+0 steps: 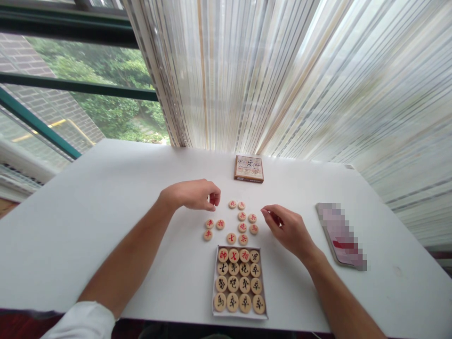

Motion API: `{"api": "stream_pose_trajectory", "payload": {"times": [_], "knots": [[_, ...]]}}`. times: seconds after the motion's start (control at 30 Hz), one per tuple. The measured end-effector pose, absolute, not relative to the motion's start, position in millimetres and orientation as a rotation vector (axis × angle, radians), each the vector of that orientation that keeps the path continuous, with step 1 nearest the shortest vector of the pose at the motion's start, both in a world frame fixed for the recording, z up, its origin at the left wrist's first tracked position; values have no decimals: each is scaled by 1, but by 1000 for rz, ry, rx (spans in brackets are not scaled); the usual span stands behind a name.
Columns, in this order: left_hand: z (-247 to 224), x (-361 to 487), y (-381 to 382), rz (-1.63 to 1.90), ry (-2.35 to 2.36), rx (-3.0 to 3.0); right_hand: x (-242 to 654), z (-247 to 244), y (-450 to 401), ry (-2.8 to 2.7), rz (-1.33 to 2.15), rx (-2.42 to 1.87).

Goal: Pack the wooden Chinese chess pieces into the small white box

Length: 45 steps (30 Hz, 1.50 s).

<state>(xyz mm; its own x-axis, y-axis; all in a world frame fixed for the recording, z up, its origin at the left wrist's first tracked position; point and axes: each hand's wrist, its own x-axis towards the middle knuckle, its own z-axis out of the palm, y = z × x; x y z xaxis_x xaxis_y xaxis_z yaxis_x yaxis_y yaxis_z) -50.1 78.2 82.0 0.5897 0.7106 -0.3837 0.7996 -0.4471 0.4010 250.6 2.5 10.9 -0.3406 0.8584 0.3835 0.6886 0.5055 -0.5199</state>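
Above the table, my left hand is loosely curled, its fingertips apart and no piece visible in it. Several loose xiangqi pieces with red characters lie between my hands, such as the red 相 piece and the red 炮 piece. Just right of them is my right hand, thumb and index fingertip pinched together; anything between them is hidden. In front of me an open shallow box tray holds rows of round wooden pieces. Most carry black characters; three in the far row are red.
The printed box lid lies farther back on the white table. A phone-like flat object, partly pixelated, rests to the right. Striped curtains hang along the far edge, with a window at left.
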Motion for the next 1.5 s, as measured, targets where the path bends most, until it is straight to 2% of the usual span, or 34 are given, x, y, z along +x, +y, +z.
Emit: {"api": "stream_pose_trajectory", "payload": {"times": [0.4,1.07,1.2,1.5], "knots": [[93,-71,83,-194,1218,2133,265,13,13,-2007,257,-1242],[76,-20,65,-340,1100,2213,275,14,16,-2111,329,-1312],[78,-24,67,-229,1110,2281,279,16,17,-2135,275,-1321],[71,-13,70,300,1022,2419,291,11,22,-2137,206,-1434]]}}
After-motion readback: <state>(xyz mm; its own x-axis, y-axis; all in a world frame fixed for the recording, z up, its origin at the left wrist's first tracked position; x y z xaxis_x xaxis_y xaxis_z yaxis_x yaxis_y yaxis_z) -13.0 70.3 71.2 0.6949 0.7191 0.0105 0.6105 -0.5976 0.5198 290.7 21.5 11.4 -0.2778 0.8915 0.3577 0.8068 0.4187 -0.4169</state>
